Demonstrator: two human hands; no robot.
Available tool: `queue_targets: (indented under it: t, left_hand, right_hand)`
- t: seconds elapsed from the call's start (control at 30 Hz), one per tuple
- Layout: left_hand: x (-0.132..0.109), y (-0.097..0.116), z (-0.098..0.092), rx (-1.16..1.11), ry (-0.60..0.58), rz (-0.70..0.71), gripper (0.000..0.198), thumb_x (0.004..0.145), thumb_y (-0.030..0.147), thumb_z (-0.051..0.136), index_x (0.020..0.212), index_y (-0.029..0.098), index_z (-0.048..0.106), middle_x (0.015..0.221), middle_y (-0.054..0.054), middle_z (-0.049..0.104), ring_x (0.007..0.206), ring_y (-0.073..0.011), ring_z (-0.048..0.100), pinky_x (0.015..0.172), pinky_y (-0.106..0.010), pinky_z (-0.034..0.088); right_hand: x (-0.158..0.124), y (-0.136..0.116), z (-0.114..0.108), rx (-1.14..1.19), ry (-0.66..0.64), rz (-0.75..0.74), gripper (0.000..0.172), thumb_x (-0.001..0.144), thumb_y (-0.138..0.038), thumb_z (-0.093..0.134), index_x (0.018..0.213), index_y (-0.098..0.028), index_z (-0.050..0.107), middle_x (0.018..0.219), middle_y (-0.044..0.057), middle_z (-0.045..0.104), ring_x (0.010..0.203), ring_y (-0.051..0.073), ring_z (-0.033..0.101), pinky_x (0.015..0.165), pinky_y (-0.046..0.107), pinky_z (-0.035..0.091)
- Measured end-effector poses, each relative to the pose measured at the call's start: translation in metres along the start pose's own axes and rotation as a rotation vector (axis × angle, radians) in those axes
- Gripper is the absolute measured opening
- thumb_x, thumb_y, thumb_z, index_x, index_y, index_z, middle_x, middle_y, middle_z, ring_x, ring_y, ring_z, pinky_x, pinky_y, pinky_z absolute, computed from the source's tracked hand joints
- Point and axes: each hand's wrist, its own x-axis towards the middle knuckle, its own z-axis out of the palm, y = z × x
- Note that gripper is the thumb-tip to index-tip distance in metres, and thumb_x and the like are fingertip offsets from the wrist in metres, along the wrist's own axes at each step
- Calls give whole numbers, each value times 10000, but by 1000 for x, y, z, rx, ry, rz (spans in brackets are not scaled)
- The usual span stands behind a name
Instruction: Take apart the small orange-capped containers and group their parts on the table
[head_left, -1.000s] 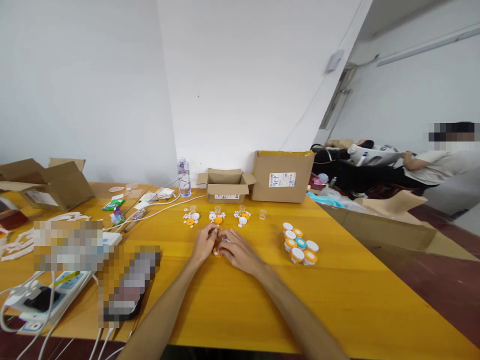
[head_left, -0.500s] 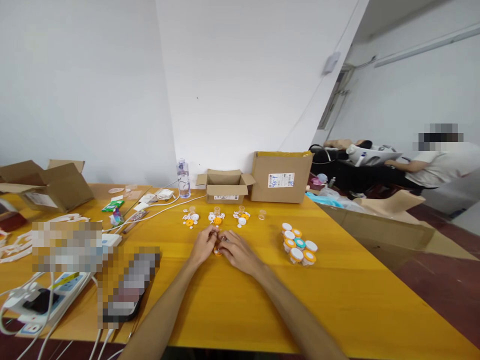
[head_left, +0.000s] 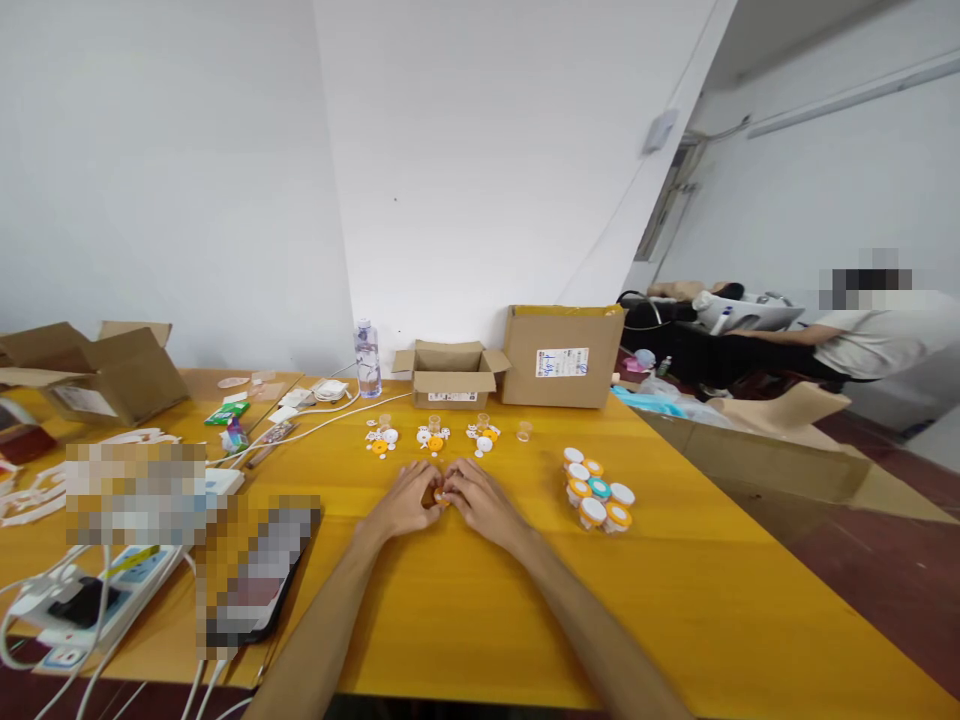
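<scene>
My left hand [head_left: 405, 502] and my right hand [head_left: 481, 503] meet at the middle of the yellow table [head_left: 480, 610], fingers curled together round a small orange and white part [head_left: 441, 495]. Most of that part is hidden by my fingertips. Just beyond the hands lie three small heaps of white and orange pieces [head_left: 433, 437], each with a little clear cup. To the right of my right hand stands a cluster of small jars with white, orange and teal lids [head_left: 599, 492].
An open small cardboard box [head_left: 451, 371], a bigger box [head_left: 564, 354] and a water bottle [head_left: 367, 356] stand at the table's far edge. Cables, a power strip [head_left: 90, 597] and another box [head_left: 97, 368] fill the left side. A person leans over a workplace at far right.
My hands have drawn slightly nearer to me and closed tighter together round the small part. The person at far right has shifted a little to the left.
</scene>
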Motion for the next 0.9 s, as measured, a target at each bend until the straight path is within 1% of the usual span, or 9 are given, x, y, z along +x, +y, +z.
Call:
queue_targets:
  t: [0.2,0.4,0.67,0.9]
  left_hand:
    - [-1,-1,2,-26,25,31,88,758,225,580,806,229,506,835,-9,567,825,-198,525,831,-336,438]
    - [0,-1,2,-68,36,23,100,737,221,589,809,223,520,806,-1,580,766,-176,523,775,-306,437]
    - [0,-3,5,-191,-22,-14,93,750,222,551,836,215,515,728,35,527,665,-130,469,631,-247,402]
    - [2,-14,13,-302,-45,-20,136,771,241,572,897,204,535,761,27,542,689,-122,481,642,-234,421]
  right_hand:
    - [-1,3,-3,59,-20,-3,184,873,-63,530,852,-227,610,991,51,595,954,197,579,858,362,504]
    - [0,4,-8,56,-40,-26,209,861,-28,521,855,-225,592,988,45,590,940,186,575,834,334,502]
    - [0,4,-10,-38,-42,-53,196,865,-34,537,848,-225,578,954,42,593,913,190,574,813,328,497]
    - [0,4,-11,-95,-60,-79,170,880,-58,535,851,-222,568,964,51,603,907,196,577,804,331,501]
